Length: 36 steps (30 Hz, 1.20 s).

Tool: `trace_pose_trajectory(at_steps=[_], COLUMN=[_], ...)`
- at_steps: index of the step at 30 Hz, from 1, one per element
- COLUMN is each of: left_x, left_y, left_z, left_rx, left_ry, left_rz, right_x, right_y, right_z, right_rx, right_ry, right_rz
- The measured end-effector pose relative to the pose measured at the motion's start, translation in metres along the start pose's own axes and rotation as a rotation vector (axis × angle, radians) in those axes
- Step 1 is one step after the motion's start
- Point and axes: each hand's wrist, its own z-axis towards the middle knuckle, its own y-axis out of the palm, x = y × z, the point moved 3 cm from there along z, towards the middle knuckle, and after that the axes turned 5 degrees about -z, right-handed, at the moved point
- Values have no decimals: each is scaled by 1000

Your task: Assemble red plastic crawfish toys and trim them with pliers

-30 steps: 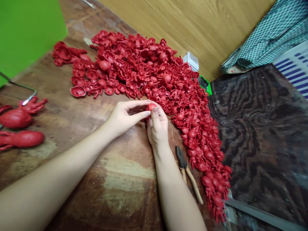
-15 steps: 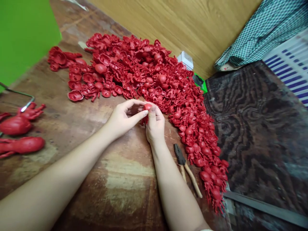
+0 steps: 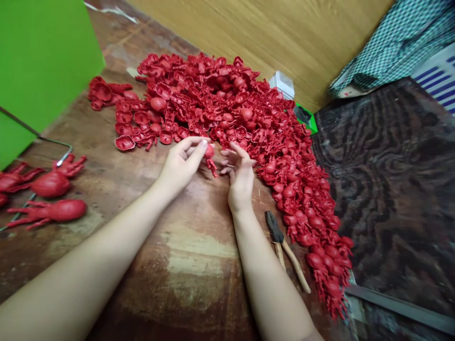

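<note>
A worn, stained wooden counter (image 3: 199, 284) fills the lower middle of the frame, with a dark wood-grain board (image 3: 398, 189) to its right, a pale wooden panel (image 3: 270, 38) along the top, and a bright green sheet (image 3: 42, 61) at the upper left. A long heap of red moulded plastic parts (image 3: 227, 104) curves across the counter from upper centre down to the lower right. At the left edge lie larger red limbed plastic figures (image 3: 59, 210). Wooden-handled pliers (image 3: 279, 237) rest just beside the heap, below the hands. The left hand (image 3: 181, 163) is nearly closed, pinching a small red moulded piece (image 3: 210, 158) at its fingertips, just off the heap's inner edge. The right hand (image 3: 240, 177) is open, fingers spread, holding nothing, just beside that piece.
</note>
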Motion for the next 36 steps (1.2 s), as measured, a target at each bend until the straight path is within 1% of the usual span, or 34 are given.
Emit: trace_pose_trajectory(at_steps=[3,6,10,13,18,23,27,29,32,36], left_x=[0,5,9,9,8,5,7,10,13,15], left_y=[-4,-3,1,2,2,4,2,0,0,-1], left_z=[4,5,4,4,4,3,2,1,0,-2], left_rx=[99,144,161,178,169,167,177,145,64,71], left_ry=[-139,-200,-234,-248,-246,-219,-203,-249,-353,-405], left_rz=[-165,-220,-266,-285,-261,-230,-190,-172,-186,-211], right_x=[3,6,8,5,-3,-5,-5,-5,-5,-6], right_y=[-4,-3,1,1,2,3,4,5,6,10], right_z=[6,7,3,-3,-8,-8,-9,-10,-11,-12], right_rx=[23,39,14,-18,-22,-26,-37,-50,-60,-88], right_ry=[124,187,187,165,124,102,124,135,138,136], right_rz=[120,140,75,-31,-175,-175,-188,-200,-200,-184])
